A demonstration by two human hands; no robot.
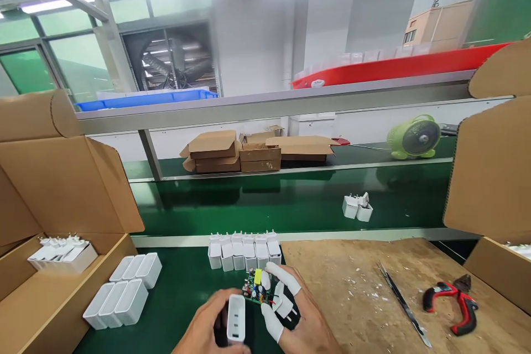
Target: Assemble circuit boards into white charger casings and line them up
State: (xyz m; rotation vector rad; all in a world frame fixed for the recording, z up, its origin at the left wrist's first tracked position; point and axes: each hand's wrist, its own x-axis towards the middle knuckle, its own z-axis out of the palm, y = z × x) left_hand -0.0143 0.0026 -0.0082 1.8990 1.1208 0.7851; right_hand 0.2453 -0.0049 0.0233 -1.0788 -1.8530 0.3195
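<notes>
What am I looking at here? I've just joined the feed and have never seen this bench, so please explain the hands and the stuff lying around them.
This is one view from a camera worn on a person's head, looking forward and down at a workbench. No machine is involved, only two bare hands. The left hand holds a white charger shell. The right hand, with white finger cots, holds a green circuit board and a white plug piece. Just beyond stands a row of white plug pieces. Empty white shells lie to the left beside an open cardboard box. On the wooden board lie tweezers and red-handled cutters.
</notes>
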